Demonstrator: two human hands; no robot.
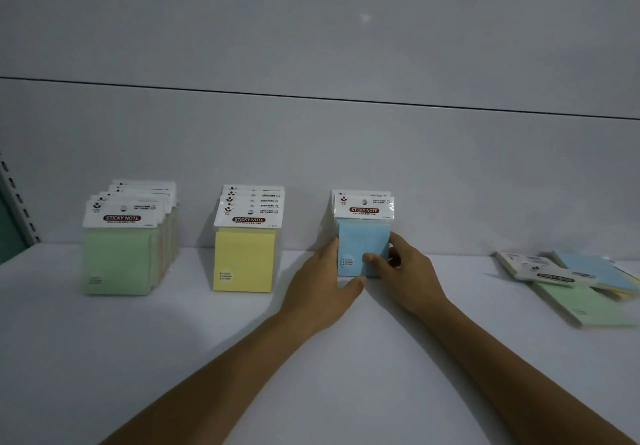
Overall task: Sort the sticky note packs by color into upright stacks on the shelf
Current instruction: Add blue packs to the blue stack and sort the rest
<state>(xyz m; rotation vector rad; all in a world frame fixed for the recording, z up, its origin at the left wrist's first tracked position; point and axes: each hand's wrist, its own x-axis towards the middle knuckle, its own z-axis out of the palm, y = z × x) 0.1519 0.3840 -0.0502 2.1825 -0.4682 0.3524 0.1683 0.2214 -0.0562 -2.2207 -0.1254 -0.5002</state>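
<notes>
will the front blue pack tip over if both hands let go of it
Probably apt to tip: the blue pack stands upright on a narrow bottom edge, with the left hand and right hand steadying it. It likely feels stiff and blocky, since its face looks flat. Its shiny wrapper may slide a little on the smooth shelf.

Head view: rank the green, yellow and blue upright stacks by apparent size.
1. green stack, deepest row
2. yellow stack
3. blue stack, fewest packs, partly covered
All sit at a similar distance from the camera.

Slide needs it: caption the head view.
Left hand and right hand steady the upright blue stack, right of yellow stack and green stack.
</notes>
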